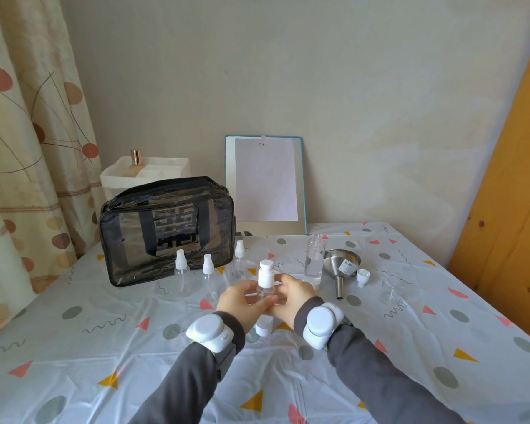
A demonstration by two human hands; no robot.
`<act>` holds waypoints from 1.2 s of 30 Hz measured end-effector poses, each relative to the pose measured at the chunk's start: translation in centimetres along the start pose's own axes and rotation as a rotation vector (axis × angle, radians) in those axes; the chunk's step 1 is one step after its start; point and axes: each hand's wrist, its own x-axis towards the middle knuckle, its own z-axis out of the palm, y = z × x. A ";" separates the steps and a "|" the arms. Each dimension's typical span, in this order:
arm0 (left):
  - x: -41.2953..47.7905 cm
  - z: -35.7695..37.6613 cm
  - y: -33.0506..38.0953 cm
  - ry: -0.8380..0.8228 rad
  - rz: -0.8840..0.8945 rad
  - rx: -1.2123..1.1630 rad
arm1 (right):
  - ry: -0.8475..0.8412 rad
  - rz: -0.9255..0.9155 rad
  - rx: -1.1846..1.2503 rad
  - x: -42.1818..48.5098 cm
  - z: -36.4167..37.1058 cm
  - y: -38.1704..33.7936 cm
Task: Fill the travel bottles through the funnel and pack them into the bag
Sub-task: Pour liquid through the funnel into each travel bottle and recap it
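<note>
Clear pump bottle [264, 281], upright, gripped by my left hand [242, 301] and right hand [292, 298].
Steel funnel [338, 262] lies nearer my right.

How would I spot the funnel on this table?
Start at the blue-framed board leaning on the wall; drop to the tablecloth below its right corner. Beside the tall uncapped bottle lies the funnel: grey metal among clear plastic, with a barcode sticker.

We see beige wall [380, 87] beyond the fingers [288, 283], floral curtain [28, 117] far left, wooden board [508, 179] far right, patterned tablecloth [104, 347] beneath.
</note>
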 end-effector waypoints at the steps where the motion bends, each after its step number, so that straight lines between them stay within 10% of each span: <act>1: 0.0 -0.1 0.0 0.000 0.001 0.005 | -0.036 0.002 -0.022 -0.1 -0.3 0.0; 4: -0.2 -0.3 0.1 0.000 0.022 0.048 | -0.154 -0.002 -0.161 -0.3 -1.6 -0.3; 9: 0.0 -0.5 0.1 -0.015 0.028 0.048 | -0.108 -0.048 0.258 -0.4 -4.0 -2.3; 29: 0.3 -0.3 -0.3 0.004 -0.004 0.135 | 0.254 -0.119 -0.077 0.4 -1.4 -2.9; 36: 0.0 -0.3 -0.3 -0.015 0.034 0.081 | 0.066 -0.034 0.415 -0.9 -1.5 -2.4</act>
